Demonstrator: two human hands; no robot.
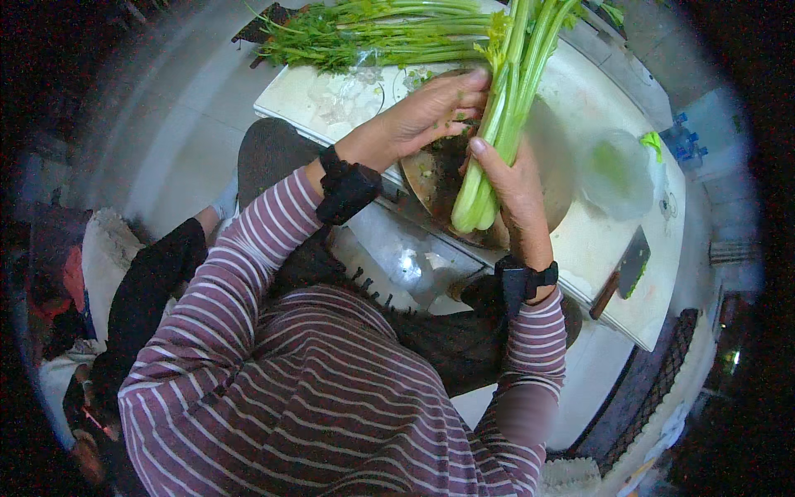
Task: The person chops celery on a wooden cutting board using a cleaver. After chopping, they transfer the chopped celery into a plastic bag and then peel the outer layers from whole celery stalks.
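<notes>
My right hand [515, 186] grips a bunch of celery [510, 112] near its pale base end, and the stalks slant up and away towards the top of the view. Beside the stalks, my left hand [435, 112] has its fingers apart, the fingertips close to the celery; whether they touch it I cannot tell. Small green bits stick to those fingers. Under both hands lies a round wooden cutting board [428, 180], dark in the middle and partly hidden by the hands and celery.
A cleaver [621, 273] lies at the right end of the white table [652, 323], its handle at the near edge. More leafy stalks [397, 31] lie across the far side. A translucent bag [615, 174] is right of the board. Another person's leg [155, 261] is at left.
</notes>
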